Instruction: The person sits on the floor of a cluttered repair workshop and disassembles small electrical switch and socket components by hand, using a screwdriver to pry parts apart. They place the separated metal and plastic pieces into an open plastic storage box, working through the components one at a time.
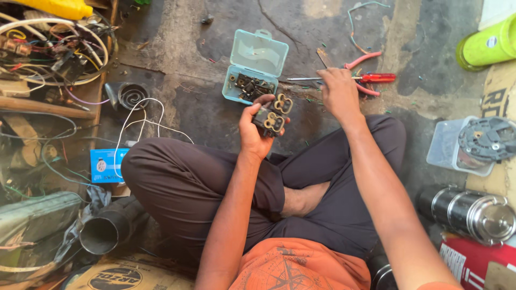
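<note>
Sitting cross-legged on a cracked concrete floor [215, 32], the person takes up the middle of the view, dark trousers [188, 182] folded under an orange shirt [290, 268]. Everything else is placed here against the open pale-blue plastic box [257, 67], which lies on the floor just ahead of the knees with small dark metal parts in its tray.

Far left of the box, a heap of tangled wires and electrical scrap [51, 48] fills the corner. Far right of it and nearer the person, a shiny steel cylinder [473, 212] lies on its side, with a clear tub holding a grey alternator-like part [481, 140] above it, and a lime-green container [486, 45] further up still. Down left of the box, a dark metal pipe [105, 231] rests beside the knee, next to a small blue card-like pack [106, 165] with white wire looped over it.

Just below the box, the left hand [255, 131] is clamped around a dark component with brass-coloured ringed terminals [273, 114], fingers wrapped under it and thumb on its side, held up above the lap. Right of the box, the right hand [338, 94] lies palm-down, fingers loosely apart, resting on the red-handled screwdriver [371, 78] (whether it actually grips the shaft cannot be told). Red-handled pliers [361, 60] lie touching the screwdriver there.
</note>
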Demonstrator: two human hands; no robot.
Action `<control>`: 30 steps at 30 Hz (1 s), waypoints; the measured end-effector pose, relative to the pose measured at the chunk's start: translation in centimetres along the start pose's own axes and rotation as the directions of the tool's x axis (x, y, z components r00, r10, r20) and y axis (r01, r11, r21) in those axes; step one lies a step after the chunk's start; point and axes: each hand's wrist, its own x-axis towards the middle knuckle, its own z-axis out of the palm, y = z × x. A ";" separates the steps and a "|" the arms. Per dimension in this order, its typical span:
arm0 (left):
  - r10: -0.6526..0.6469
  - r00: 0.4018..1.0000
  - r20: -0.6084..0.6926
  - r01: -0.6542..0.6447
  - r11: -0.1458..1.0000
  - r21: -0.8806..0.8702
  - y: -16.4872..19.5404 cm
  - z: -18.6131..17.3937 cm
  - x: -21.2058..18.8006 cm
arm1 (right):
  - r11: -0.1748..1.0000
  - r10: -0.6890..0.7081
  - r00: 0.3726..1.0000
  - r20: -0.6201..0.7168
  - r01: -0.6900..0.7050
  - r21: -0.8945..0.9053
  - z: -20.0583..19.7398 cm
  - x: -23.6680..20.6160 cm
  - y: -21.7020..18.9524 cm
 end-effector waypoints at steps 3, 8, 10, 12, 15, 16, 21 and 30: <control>-0.006 1.000 -0.030 0.006 1.000 0.000 0.2 -0.2 0.0 | 0.988 -0.075 0.995 0.069 0.084 -0.129 1.6 1.4 -0.5; 0.045 0.993 -0.109 -0.053 0.996 -0.075 1.1 -1.0 0.0 | 0.994 -0.106 0.992 -0.065 0.108 0.031 -0.7 3.2 -2.5; 0.087 0.984 -0.153 -0.101 0.991 -0.083 1.3 -1.5 0.2 | 0.985 -0.093 0.988 -0.126 0.110 0.131 -4.1 3.5 -4.7; 0.164 0.977 -0.137 -0.174 0.982 -0.069 1.4 -2.0 0.5 | 0.966 -0.070 0.989 -0.127 0.099 0.239 -7.8 2.8 -7.7; 0.241 0.951 -0.195 -0.252 0.967 -0.032 1.1 -2.3 0.7 | 0.978 -0.104 0.994 0.014 0.100 0.185 -11.6 1.2 -12.8; 0.269 0.937 -0.222 -0.278 0.960 -0.014 1.1 -2.3 0.9 | 0.985 -0.135 0.989 0.055 0.129 0.111 -12.2 0.8 -14.4; 0.320 0.939 -0.128 -0.319 0.947 0.030 1.4 -2.0 0.5 | 0.997 -0.068 0.965 0.253 0.055 0.061 -12.8 -1.2 -19.1; 0.336 0.941 -0.045 -0.325 0.933 0.154 1.8 -0.9 0.1 | 0.992 -0.005 0.937 0.349 0.049 -0.118 -11.7 -1.7 -19.7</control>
